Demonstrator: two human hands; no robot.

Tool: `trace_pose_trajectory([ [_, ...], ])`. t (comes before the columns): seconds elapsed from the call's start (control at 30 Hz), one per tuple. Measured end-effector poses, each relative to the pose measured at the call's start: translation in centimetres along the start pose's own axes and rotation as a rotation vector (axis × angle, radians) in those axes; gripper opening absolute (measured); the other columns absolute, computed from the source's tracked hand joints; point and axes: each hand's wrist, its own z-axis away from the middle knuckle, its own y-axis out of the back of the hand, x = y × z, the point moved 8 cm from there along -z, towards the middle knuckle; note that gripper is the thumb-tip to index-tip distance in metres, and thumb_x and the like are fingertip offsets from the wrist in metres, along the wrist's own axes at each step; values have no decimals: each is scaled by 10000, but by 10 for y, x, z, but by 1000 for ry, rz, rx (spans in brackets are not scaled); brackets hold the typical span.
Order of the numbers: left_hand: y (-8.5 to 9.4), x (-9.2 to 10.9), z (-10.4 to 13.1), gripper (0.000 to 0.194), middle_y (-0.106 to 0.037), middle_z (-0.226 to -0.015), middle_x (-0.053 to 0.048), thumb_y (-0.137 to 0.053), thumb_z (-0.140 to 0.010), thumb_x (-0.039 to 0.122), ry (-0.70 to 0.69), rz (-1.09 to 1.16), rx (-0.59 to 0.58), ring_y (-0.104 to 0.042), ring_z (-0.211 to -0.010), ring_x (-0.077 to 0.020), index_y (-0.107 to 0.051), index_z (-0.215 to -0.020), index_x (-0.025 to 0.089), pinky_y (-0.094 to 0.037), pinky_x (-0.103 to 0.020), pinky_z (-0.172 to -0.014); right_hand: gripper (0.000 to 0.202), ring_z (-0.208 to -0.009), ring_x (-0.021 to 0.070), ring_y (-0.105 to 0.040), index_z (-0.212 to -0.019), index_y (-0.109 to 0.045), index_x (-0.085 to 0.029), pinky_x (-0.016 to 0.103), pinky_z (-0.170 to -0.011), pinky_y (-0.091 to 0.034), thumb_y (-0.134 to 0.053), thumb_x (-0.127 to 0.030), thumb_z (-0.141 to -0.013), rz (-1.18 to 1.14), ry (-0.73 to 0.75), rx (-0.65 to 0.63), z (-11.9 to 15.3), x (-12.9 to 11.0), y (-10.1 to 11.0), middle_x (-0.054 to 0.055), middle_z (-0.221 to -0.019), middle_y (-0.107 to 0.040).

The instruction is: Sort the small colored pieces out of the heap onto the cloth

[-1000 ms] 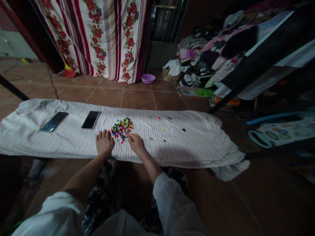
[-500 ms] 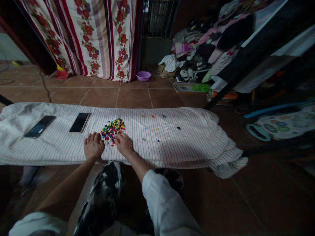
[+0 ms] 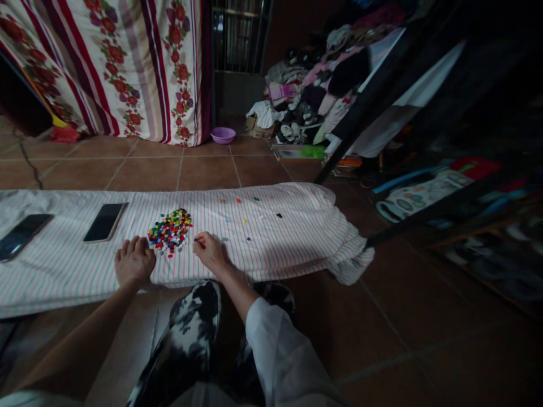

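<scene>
A heap of small multicoloured pieces [image 3: 171,229], like beads or counters, lies on a striped cloth [image 3: 292,243]. My left hand [image 3: 134,261] rests palm down at the heap's left edge, fingers stretched out and holding nothing. Just right of the heap, my right hand [image 3: 208,250] is closed in a pinch on a small dark piece [image 3: 197,241], too small to make out fully. Farther right, single pieces lie spaced apart, among them an orange piece [image 3: 238,200], a yellow piece [image 3: 244,220] and a purple piece [image 3: 248,239]. Several black pieces [image 3: 279,215] sit together.
Two phones lie left of the heap, a nearer phone [image 3: 105,222] and a farther phone [image 3: 25,236]. Beyond the cloth are a purple basin [image 3: 223,135], a floral curtain [image 3: 139,73] and a pile of clothes [image 3: 314,85]. A dark diagonal post [image 3: 345,138] stands at the right.
My right hand has drawn back from the heap to the right, pinching a small dark piece. My left hand stays beside the heap. The camera view has swung to the right.
</scene>
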Motion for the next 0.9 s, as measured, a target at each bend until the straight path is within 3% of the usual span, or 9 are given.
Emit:
trace_pose_trajectory([
  [0.3, 5, 3, 1, 439, -500, -1376, -127, -277, -890, 282, -35, -7, -14, -383, -1315, -310, -538, -1220, 156, -324, -461, -1040, 126, -792, 126, -677, -927, -600, -251, 238, -722, -521, -561, -196, -821, 74, -56, 48, 24, 6, 28, -31, -836, -710],
  [0.7, 1, 0, 1, 450, -503, -1375, -109, -247, -899, 296, -37, 4, 1, -370, -1314, -307, -546, -1207, 163, -297, -466, -1047, 151, -786, 121, -652, -958, -609, -246, 228, -750, -499, -545, -217, -825, 225, 69, 103, 30, 9, 21, -16, -857, -694],
  [0.9, 8, 1, 4, 446, -509, -1364, -121, -243, -900, 294, -50, 18, 50, -376, -1306, -300, -545, -1195, 151, -298, -459, -1045, 145, -756, 116, -650, -930, -609, -245, 231, -746, -507, -539, -201, -811, 204, 48, 140, 28, 9, 21, -27, -829, -692],
])
